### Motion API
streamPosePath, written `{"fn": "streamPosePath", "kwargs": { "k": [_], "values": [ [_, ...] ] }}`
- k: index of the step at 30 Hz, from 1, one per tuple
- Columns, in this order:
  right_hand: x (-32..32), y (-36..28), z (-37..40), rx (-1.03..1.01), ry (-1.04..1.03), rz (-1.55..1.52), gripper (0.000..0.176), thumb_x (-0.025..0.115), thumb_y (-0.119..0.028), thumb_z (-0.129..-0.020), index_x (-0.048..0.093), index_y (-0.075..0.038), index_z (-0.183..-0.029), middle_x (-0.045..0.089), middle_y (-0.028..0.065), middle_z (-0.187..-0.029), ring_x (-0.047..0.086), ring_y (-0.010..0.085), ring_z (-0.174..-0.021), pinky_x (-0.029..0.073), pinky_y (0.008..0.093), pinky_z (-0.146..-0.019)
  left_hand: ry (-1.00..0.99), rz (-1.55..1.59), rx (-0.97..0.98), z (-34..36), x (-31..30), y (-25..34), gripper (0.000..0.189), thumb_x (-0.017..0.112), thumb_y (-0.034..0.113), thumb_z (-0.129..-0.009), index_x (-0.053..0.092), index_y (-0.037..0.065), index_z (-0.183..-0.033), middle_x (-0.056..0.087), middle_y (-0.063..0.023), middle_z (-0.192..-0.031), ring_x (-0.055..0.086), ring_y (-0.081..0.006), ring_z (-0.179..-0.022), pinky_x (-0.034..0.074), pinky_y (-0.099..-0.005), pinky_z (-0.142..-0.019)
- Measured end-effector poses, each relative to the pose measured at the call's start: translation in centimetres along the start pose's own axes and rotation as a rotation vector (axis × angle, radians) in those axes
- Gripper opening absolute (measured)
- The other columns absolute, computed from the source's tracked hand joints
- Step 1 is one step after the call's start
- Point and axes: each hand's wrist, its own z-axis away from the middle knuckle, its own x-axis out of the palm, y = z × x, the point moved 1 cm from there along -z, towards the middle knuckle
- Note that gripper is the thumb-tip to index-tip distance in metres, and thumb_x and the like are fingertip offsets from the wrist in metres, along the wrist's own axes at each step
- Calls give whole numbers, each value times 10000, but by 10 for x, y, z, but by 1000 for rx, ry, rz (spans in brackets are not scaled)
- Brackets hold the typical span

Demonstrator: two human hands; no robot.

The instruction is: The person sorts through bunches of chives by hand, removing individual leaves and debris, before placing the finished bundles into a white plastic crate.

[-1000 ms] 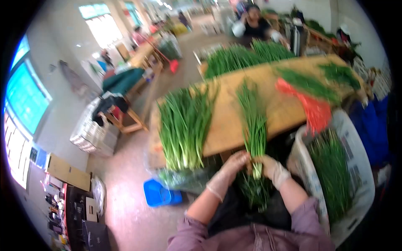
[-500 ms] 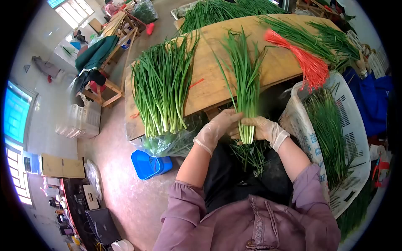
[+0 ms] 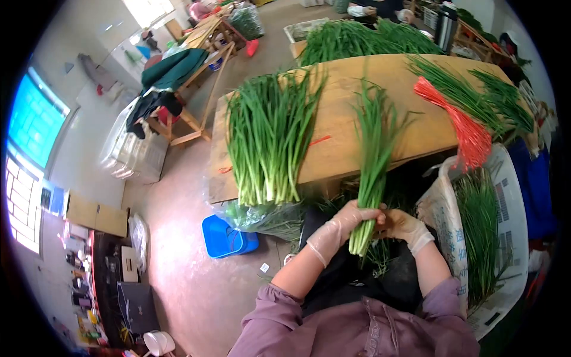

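Note:
My left hand [image 3: 346, 225], in a thin whitish glove, is closed around the lower stems of a bunch of garlic chives [image 3: 373, 160]. The pale stem ends point down towards my lap, and the leaves reach up over the table edge. Just right of the stems is my gloved right hand [image 3: 405, 227], its fingers curled in; whatever they pinch is hidden in shadow. On the table's left part lies a broad pile of garlic chives [image 3: 270, 143], pale ends towards me. A bundle of red ties [image 3: 461, 125] rests at the table's right side.
The wooden table [image 3: 339, 89] spans the space ahead of me. A white crate [image 3: 505, 238] of greens stands at my right. A blue bin [image 3: 217, 238] sits on the floor at left. More greens [image 3: 369, 41] lie beyond the table, where another person's hands [image 3: 360, 11] show.
The bunch has come lower and tilted, with my left hand now wrapped round its stems. My right hand has moved off the bunch's front to its right side. The view has shifted.

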Motion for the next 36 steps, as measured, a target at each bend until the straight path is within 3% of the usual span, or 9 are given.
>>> {"fn": "streamPosePath", "kwargs": {
  "k": [4,7,10,15,20,24,32,35,36],
  "values": [
    [86,-25,-22,-310,36,-25,857,702,-430,-658,323,29,-1274,574,117,-1062,572,242,-964,466,407,-855,-131,19,-171,16,19,-26,288,601,24,-757,516,-39,-1025,576,-101,-741,572,-153,-647,477,-242,-623],
    [100,-56,-46,-459,223,-82,587,634,-256,-759,399,26,-1217,595,85,-896,593,194,-763,506,368,-747,-139,149,-113,38,23,-3,296,589,-6,-762,513,-22,-1047,559,-83,-744,548,-128,-645,467,-234,-592],
    [148,-93,-91,-444,341,31,393,534,-183,-833,464,44,-1146,514,17,-687,522,137,-616,487,279,-644,-157,104,91,62,12,45,435,603,15,-763,425,-15,-1159,559,-85,-740,542,-133,-639,459,-224,-611],
    [239,-116,-204,-305,-54,327,380,508,-169,-859,454,88,-1134,461,-22,-667,485,64,-612,452,216,-666,181,-220,568,129,-27,135,756,660,97,-730,210,18,-1333,486,-165,-1139,482,-225,-1043,365,-332,-917],
    [245,-95,-296,-163,-171,273,439,532,-164,-850,400,114,-1164,469,-38,-699,479,48,-600,460,215,-638,604,-364,741,176,-90,171,700,616,230,-798,222,10,-1333,434,-163,-1244,406,-223,-1146,278,-326,-993],
    [230,-80,-338,-87,-156,249,345,489,-159,-872,475,98,-1101,465,-34,-696,478,55,-608,464,227,-652,614,-331,716,192,-137,168,695,584,188,-823,165,-9,-1342,341,-192,-1313,340,-245,-1212,258,-336,-1004],
    [203,-74,-374,-54,-73,240,359,496,-124,-860,442,114,-1123,467,-33,-658,476,62,-581,472,235,-642,683,-409,890,176,-158,163,497,552,134,-838,325,-2,-1259,428,-125,-1229,388,-215,-1161,305,-302,-968],
    [196,-75,-381,15,-93,95,389,539,-95,-827,427,115,-1135,503,-22,-682,483,60,-585,457,242,-631,817,-1157,1063,160,-145,176,500,611,129,-776,415,30,-1225,446,-123,-1228,391,-246,-1170,299,-360,-979],
    [197,-73,-382,-24,-47,201,359,563,-134,-821,487,105,-1078,490,-22,-657,492,70,-589,450,244,-627,790,-1167,1073,156,-142,180,500,611,129,-776,415,30,-1225,446,-123,-1228,391,-246,-1170,299,-360,-979]
  ]
}}
